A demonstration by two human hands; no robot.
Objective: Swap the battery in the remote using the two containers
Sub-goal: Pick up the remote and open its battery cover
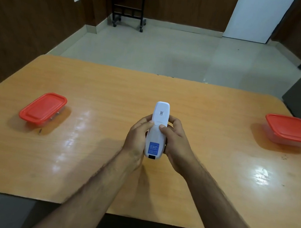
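Both hands' grip is clamped on a white remote (156,132), back side up, at the tabletop (109,91) centre: left hand (137,137) and right hand (175,144) thumbs press its back; fingers underneath are hidden. Red-lidded containers sit at nine o'clock (43,108) and two o'clock (292,130), contents unclear.

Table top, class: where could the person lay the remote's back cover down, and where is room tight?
Bare wood lies between the left container and the left hand, and between the right hand and the right container. The far strip of the table beyond the remote is bare too. Only the middle, under both hands, is crowded.
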